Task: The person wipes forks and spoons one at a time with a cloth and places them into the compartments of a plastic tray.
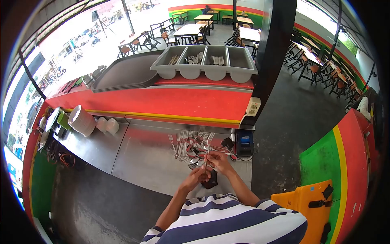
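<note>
My left hand (pixel 197 177) and my right hand (pixel 218 161) meet over the steel counter, both with closed fingers. Between them they hold a thin piece of cutlery (pixel 206 163), roughly upright; its kind is too small to make out. Just beyond the hands lies a loose pile of forks (pixel 183 142) and spoons (pixel 192 154), some with red on them. Under my hands, near the counter's front edge, is a dark object (pixel 210 181), partly hidden.
A grey cutlery bin (pixel 191 70) with compartments stands on the red ledge (pixel 162 101), beside stacked brown trays (pixel 126 73). A black and blue device (pixel 244 143) sits right of the pile. White bowls (pixel 83 121) stand at left. An orange case (pixel 302 199) is at lower right.
</note>
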{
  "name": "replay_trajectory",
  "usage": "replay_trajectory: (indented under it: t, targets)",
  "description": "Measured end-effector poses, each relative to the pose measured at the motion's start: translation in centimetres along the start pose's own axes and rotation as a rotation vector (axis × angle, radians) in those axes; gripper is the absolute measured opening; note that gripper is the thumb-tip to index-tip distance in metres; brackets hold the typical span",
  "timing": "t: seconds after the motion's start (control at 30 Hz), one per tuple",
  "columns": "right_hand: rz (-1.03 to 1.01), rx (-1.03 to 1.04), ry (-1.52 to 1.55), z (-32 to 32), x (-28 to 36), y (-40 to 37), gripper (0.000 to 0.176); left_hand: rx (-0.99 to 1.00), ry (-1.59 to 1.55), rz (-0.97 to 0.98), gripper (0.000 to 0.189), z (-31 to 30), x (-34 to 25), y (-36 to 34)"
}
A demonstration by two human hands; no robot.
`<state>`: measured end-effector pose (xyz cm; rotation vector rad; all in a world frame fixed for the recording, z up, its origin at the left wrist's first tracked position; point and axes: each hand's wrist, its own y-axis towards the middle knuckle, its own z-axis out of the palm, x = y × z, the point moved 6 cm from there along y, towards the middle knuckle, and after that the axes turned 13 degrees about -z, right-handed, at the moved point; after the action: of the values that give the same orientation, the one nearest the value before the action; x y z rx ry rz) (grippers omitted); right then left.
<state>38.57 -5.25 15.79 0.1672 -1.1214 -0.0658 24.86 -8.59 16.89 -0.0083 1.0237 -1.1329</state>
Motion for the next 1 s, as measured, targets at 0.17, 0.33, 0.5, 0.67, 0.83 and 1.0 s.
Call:
replay_trajectory:
  t: [0.17, 0.33, 0.5, 0.67, 0.83, 1.0]
  targets:
    - [-0.159, -0.081, -0.328, 0.1, 6.0, 4.8, 0.023, -0.229, 0.580, 0.273, 0.031, -0.6, -8.0, 3.0]
    - [-0.367, -0.056, -0.615, 0.0, 13.4, 11.2, 0.028, -0.384, 0.749, 0.475, 0.021, 1.0, -17.2, 5.7]
    - [-0.625, -0.078, -0.755, -0.1, 22.2, 18.1, 0.026, -0.422, 0.797, 0.711, 0.023, 6.7, -27.7, 6.3]
    - [-0.835, -0.130, -0.869, -0.9, 30.0, 24.8, 0.028, -0.623, 0.989, 0.930, 0.030, 11.6, -38.0, 6.9]
    - [-0.988, -0.214, -0.976, -3.1, 33.2, 30.5, 0.028, -0.747, 1.099, 0.928, 0.028, 12.0, -44.5, 12.1]
    - [-0.909, -0.270, -1.071, -7.1, 31.9, 34.3, 0.030, -0.707, 1.193, 0.878, 0.032, 11.2, -46.9, 18.0]
